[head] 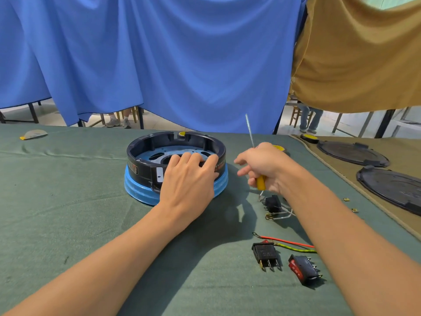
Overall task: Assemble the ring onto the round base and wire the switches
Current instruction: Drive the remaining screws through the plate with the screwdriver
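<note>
Black ring lies under nearly straight left fingers; right fingers curl round a yellow screwdriver.

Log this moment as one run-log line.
left hand rests on black plastic ring atop blue round base | right hand grips yellow-handled screwdriver | black rocker switches loose

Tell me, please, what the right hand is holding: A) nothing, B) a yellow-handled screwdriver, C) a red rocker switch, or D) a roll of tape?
B: the right hand grips the yellow-handled screwdriver by its handle, with the metal shaft pointing up above the knuckles.
</note>
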